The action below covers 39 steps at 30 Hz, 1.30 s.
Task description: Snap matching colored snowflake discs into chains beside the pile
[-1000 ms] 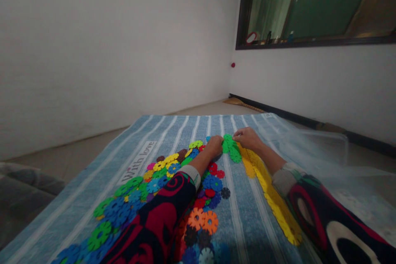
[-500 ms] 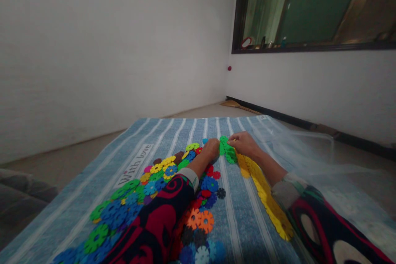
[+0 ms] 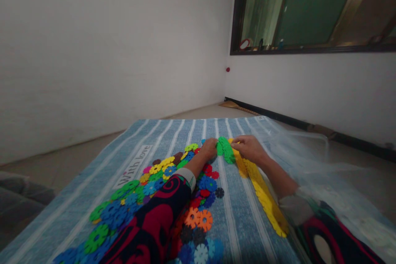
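Note:
Fingers curled, my left hand point(image 3: 209, 149) grips the left edge of a cluster of green notched discs point(image 3: 227, 153) low over the cloth. My right hand point(image 3: 251, 148) pinches at the far end of a long yellow chain of interlocked discs point(image 3: 262, 198), just right of the green ones. That chain runs back toward me beneath my right forearm. Beside and under my left arm spreads a pile of loose flower-shaped discs in many colours, including blue discs point(image 3: 115, 213), orange discs point(image 3: 204, 220) and yellow discs point(image 3: 167, 161). My left sleeve hides part of the pile.
A striped blue cloth point(image 3: 173, 132) with a "With love" print covers the table. Clear plastic, perhaps a bag point(image 3: 334, 181), lies along the right side. Behind are white walls, a window point(image 3: 309, 8) and a woven mat piece point(image 3: 235, 105) on the floor.
My right hand has shifted slightly right and loosened from the green discs, its fingertips now at the yellow chain's end. My left hand keeps its hold on the green discs.

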Motion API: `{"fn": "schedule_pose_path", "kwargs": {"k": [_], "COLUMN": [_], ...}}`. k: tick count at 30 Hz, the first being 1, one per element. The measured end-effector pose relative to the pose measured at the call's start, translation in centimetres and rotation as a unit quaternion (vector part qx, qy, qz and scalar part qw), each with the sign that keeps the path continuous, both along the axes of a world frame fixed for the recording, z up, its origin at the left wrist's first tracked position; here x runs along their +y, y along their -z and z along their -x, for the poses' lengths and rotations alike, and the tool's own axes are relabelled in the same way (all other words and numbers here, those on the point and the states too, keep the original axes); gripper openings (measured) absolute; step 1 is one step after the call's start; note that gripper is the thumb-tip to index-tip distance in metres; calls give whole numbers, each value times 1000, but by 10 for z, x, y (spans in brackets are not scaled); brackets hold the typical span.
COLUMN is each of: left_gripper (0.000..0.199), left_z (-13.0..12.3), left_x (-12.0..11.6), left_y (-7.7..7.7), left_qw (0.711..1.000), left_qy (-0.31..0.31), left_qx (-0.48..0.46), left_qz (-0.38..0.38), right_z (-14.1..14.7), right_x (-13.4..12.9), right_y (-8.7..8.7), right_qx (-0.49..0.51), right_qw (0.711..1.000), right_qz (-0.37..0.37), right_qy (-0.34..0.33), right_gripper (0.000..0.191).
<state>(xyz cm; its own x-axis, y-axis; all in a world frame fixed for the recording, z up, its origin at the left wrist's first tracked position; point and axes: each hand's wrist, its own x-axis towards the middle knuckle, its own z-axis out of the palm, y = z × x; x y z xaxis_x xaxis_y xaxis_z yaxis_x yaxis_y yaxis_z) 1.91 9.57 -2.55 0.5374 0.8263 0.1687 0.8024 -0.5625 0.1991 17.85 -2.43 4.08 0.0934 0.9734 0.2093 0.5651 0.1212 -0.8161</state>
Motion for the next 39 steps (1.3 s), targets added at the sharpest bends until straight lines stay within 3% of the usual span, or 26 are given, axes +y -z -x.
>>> {"fn": "schedule_pose_path", "kwargs": {"k": [5,10,13,17,20,30,39], "left_gripper": [48,37,34,31,27,47,35], "left_z": [18,49,62,67,65,44,30], "left_x": [9,14,14,16,18,18,24], "left_y": [-9,-21,-25,-27,-25,-22,-21], "left_qw": [998,996,994,992,992,992,985], "left_qy": [-31,-70,-98,-121,-129,-99,-51], "left_qx": [-43,-54,-45,-24,-2,83,165], "left_qz": [-15,-20,-19,-11,-2,-7,23], "right_z": [16,64,86,94,95,94,94], "right_x": [-47,-104,-123,-126,-123,-123,-123], "right_y": [7,39,62,87,96,100,103], "right_qx": [61,70,65,89,110,40,36], "right_qw": [998,994,993,995,993,998,998], "right_qz": [-10,11,7,-16,-13,-1,3], "right_qy": [4,-88,-97,-50,-34,-47,-42], "right_gripper": [20,21,22,28,30,26,26]}}
